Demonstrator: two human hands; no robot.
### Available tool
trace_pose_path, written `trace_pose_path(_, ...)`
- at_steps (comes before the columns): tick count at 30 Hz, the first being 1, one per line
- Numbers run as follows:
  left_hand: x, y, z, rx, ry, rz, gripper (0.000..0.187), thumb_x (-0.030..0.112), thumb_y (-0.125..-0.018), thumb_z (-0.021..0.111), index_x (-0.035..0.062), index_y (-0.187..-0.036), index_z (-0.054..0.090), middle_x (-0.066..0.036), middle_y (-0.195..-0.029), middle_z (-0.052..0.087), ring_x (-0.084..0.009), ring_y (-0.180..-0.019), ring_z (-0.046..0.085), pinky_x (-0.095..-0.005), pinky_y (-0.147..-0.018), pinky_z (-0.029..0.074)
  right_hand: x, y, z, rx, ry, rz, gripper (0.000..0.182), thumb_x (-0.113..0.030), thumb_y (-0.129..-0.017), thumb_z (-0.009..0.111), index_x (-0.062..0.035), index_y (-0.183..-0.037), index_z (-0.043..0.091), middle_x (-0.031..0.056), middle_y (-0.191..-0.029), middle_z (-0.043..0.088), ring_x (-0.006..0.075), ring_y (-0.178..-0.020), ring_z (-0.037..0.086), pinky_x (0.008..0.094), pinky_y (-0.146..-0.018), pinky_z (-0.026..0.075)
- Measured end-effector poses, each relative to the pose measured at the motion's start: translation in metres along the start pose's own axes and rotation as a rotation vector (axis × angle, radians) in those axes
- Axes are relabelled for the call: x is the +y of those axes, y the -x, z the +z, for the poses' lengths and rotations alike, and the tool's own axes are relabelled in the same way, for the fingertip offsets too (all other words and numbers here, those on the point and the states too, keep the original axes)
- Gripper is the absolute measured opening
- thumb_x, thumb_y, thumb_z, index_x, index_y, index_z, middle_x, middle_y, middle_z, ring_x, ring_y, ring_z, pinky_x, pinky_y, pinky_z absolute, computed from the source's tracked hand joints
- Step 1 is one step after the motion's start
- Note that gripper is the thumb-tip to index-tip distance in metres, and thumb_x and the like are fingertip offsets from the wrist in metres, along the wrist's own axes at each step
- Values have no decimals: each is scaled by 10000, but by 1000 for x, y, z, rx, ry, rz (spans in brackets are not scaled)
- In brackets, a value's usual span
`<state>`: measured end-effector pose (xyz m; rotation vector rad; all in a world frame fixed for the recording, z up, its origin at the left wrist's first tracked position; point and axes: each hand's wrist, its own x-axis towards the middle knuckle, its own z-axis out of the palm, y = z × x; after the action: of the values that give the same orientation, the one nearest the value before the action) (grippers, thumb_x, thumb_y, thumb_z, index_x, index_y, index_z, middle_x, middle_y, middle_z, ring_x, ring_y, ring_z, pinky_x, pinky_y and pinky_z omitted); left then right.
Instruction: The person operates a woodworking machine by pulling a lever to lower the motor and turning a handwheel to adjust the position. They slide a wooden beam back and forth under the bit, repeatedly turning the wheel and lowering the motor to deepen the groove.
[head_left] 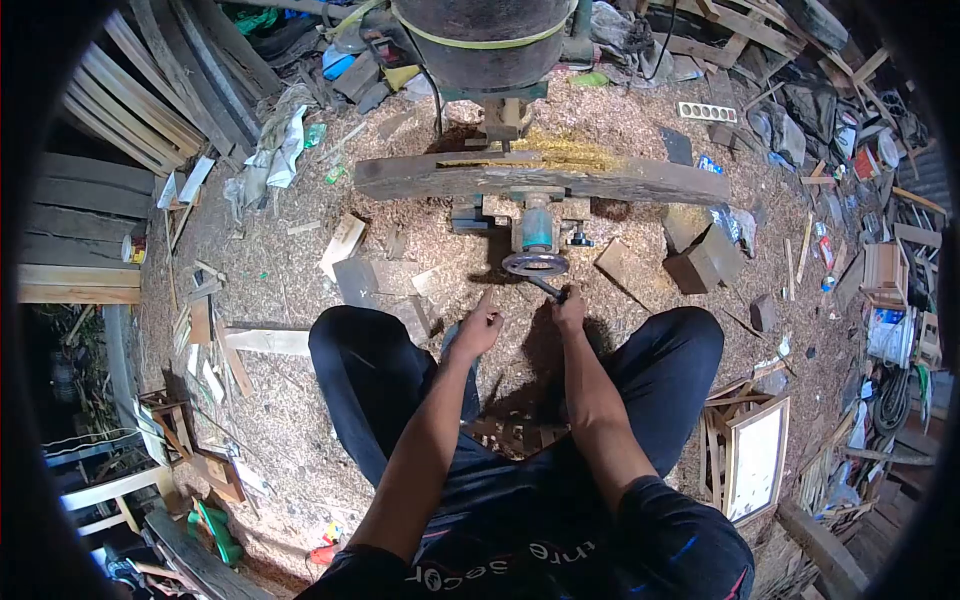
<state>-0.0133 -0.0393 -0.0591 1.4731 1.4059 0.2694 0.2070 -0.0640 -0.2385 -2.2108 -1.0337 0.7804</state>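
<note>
A long wooden beam (pixel 660 182) lies crosswise in front of me, held at its middle on a machine's clamp (pixel 537 228). A bit reaches down to its top from the machine head, and yellow sawdust (pixel 575 150) is piled there. Below the clamp is a round handwheel (pixel 535 264). My right hand (pixel 570 308) is closed around the end of a dark lever handle (pixel 543 286) beside the wheel. My left hand (pixel 478 331) is left of it, near the wheel but apart from it. Its index finger points forward, the other fingers are loosely bent, and nothing shows in it.
Wood shavings (pixel 290 390) cover the floor. Wood blocks (pixel 704 262) and offcuts (pixel 345 243) lie on both sides of the clamp. A large dark motor housing (pixel 485 45) stands above the beam. Boards (pixel 130 95) are stacked at left, and a framed white panel (pixel 757 458) leans at right.
</note>
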Motion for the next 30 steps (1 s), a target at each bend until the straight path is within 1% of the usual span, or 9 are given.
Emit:
trace_pose_path(4, -24, -2, 4, 22, -20, 33, 655, 189, -913, 572, 44, -1476, 271, -186, -1120, 655, -303, -1019, 630, -373, -914, 475, -24, 7, -12, -96, 180, -24, 388, -278, -774, 719, -98, -1095, 594, 217, -1071, 606, 413, -968, 587, 482, -775, 496)
trace_pose_path(7, -25, 1, 2, 9, -51, -1, 644, 186, -928, 575, 22, -1474, 274, -164, -1083, 667, -248, -985, 635, -341, -902, 474, -41, 14, -21, -41, 396, -2, 283, -266, -865, 609, -154, -1122, 640, 265, -1231, 513, 460, -1103, 534, 485, -867, 477)
trace_pose_path(10, -16, 0, -2, 0, -40, -10, 644, 192, -925, 579, 24, -1471, 281, -158, -1087, 667, -256, -985, 637, -346, -897, 477, -44, -6, -34, -201, 466, -153, 299, -302, -844, 637, -155, -1103, 650, 225, -1176, 576, 425, -1068, 572, 480, -867, 483)
trace_pose_path(11, -12, 0, -3, -11, -17, -49, 648, 213, -899, 586, 55, -1463, 308, -186, -1133, 655, -334, -1052, 624, -392, -924, 476, -41, -11, -40, -302, 319, -155, 278, -321, -839, 646, -133, -1044, 661, 191, -1024, 653, 397, -970, 622, 479, -837, 496)
trace_pose_path(14, -9, -3, 0, 18, -93, -11, 643, 217, -887, 587, 49, -1451, 329, -191, -1122, 657, -348, -1047, 621, -400, -920, 477, -35, -13, -41, -318, 215, -181, 288, -336, -824, 668, -95, -982, 659, 197, -892, 670, 397, -880, 640, 481, -787, 503)
trace_pose_path(17, -15, -10, 10, 41, -114, 27, 608, 193, -911, 587, 44, -1449, 344, -163, -1050, 676, -261, -980, 641, -357, -894, 481, -20, -11, -36, -221, 140, -219, 318, -345, -781, 717, -53, -884, 642, 210, -806, 662, 424, -812, 637, 485, -713, 502)
trace_pose_path(20, -13, -17, 14, 6, -85, 59, 581, 178, -898, 586, 47, -1427, 386, -170, -1071, 672, -278, -1004, 637, -363, -904, 480, -41, -3, -60, -218, 171, -218, 359, -381, -797, 706, -36, -870, 637, 215, -767, 655, 417, -768, 641, 472, -691, 508)
trace_pose_path(23, -3, -14, 16, -6, -86, 50, 588, 194, -875, 571, 32, -1412, 395, -201, -1130, 650, -354, -1047, 619, -403, -930, 471, -47, 0, -74, -278, 114, -236, 425, -442, -804, 695, -23, -843, 637, 215, -741, 646, 406, -715, 637, 463, -654, 504)
trace_pose_path(30, 8, -13, 15, 114, -29, 79, 545, 190, -873, 597, 38, -1375, 446, -149, -1109, 663, -319, -1025, 629, -374, -924, 474, -92, 19, -108, -312, 138, -150, 500, -479, -830, 619, 18, -828, 671, 238, -776, 665, 404, -753, 654, 461, -698, 506)
